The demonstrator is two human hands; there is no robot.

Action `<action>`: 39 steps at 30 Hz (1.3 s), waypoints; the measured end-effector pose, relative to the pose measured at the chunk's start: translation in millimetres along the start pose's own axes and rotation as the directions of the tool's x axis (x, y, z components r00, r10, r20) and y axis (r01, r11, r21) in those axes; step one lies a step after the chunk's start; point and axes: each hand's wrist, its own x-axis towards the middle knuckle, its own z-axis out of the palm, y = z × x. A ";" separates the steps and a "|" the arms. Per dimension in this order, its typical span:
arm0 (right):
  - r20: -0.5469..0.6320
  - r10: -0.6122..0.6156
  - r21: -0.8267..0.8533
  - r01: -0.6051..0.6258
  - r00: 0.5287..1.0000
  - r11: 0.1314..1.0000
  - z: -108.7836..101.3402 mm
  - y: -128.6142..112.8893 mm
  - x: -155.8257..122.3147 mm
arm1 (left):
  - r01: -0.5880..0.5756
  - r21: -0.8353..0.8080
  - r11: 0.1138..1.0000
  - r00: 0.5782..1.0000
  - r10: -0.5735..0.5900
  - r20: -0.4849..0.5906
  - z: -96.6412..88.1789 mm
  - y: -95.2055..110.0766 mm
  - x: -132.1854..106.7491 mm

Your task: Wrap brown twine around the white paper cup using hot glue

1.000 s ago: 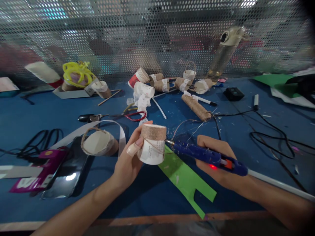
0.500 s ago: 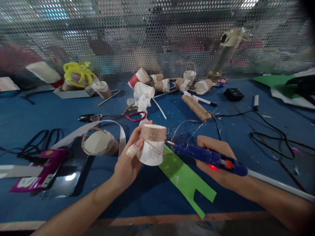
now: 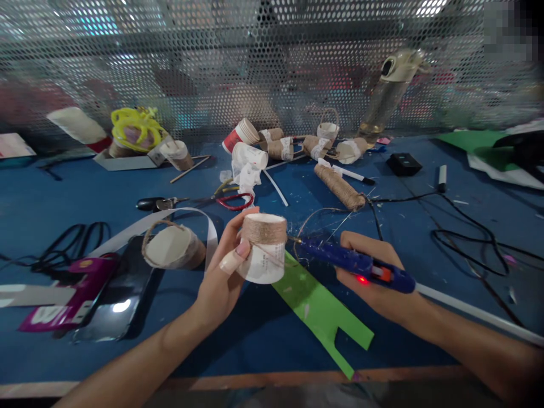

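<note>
A white paper cup [image 3: 264, 262] is gripped in my left hand [image 3: 225, 272], thumb on its near side. Brown twine is wound round its upper part, and a loose strand crosses the white wall below. My right hand [image 3: 374, 266] is closed round a blue glue gun [image 3: 340, 255] with a red light on its side and a white glue stick [image 3: 471, 311] out of its back. The gun's nozzle points left, close to the twine band; whether it touches cannot be told. A roll of twine [image 3: 340, 186] lies behind the gun, with a strand trailing from it.
A green cut sheet [image 3: 323, 306] lies under the cup. To the left are a twine-handled cup [image 3: 168, 247], a phone [image 3: 114, 300] and a purple packet [image 3: 80, 294]. Red-handled scissors [image 3: 236, 201], several wrapped cups [image 3: 280, 148] and a bottle [image 3: 385, 96] stand or lie behind. A black cable [image 3: 471, 232] runs at right.
The glue gun and my right hand have shifted slightly left and up at the rear. The cup has tilted very slightly in my left hand.
</note>
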 end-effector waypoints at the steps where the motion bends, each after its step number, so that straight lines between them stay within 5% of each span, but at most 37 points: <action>1: -0.027 0.008 0.001 -0.008 1.000 1.000 0.1 -0.6 0.0 | -0.006 0.005 1.000 1.000 0.006 0.012 -0.5 -0.8 0.0; 6: -0.167 -0.032 0.092 0.048 0.985 0.995 3.7 1.5 -0.9 | -0.015 0.068 0.998 0.996 0.008 0.092 -4.6 -9.2 2.6; 17: -0.064 -0.024 0.365 0.046 0.998 0.930 33.1 11.8 -8.3 | -0.030 0.135 0.990 0.990 0.011 0.140 -1.6 -16.7 1.5; 26: -0.179 -0.004 0.198 0.040 0.984 0.979 24.9 9.7 -8.5 | -0.032 0.150 0.988 0.990 0.010 0.143 -0.4 -15.6 1.5; 39: -0.088 0.176 0.285 -0.144 0.980 0.948 14.7 -9.4 2.8 | 0.033 0.136 0.990 0.979 -0.060 0.195 0.2 -14.0 -0.2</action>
